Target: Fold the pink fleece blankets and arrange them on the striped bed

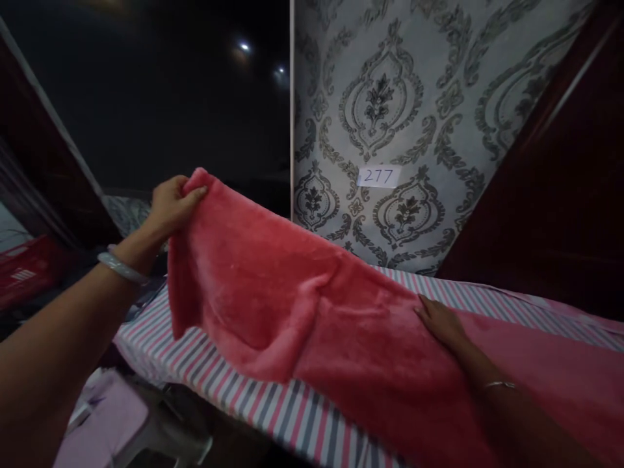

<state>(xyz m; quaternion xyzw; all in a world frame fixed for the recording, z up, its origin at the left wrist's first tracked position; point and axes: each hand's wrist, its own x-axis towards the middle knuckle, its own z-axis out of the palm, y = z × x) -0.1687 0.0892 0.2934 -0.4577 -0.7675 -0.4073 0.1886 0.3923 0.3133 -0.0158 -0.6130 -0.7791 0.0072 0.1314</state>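
Holding up a corner of the one red plush cloth (263, 273), your left hand (170, 203) pinches it between thumb and fingers, left of center in the frame. Your right hand (442, 326) is on its upper edge, right of center; can't tell if it's gripping or just resting. That cloth stretches from center-left toward the lower right, over one striped sheet (287, 413). You've got two bracelets, one per wrist: thick pale bangle (121, 268), thin band (500, 384). Plus one "277" label (379, 176), upper half, right of center.
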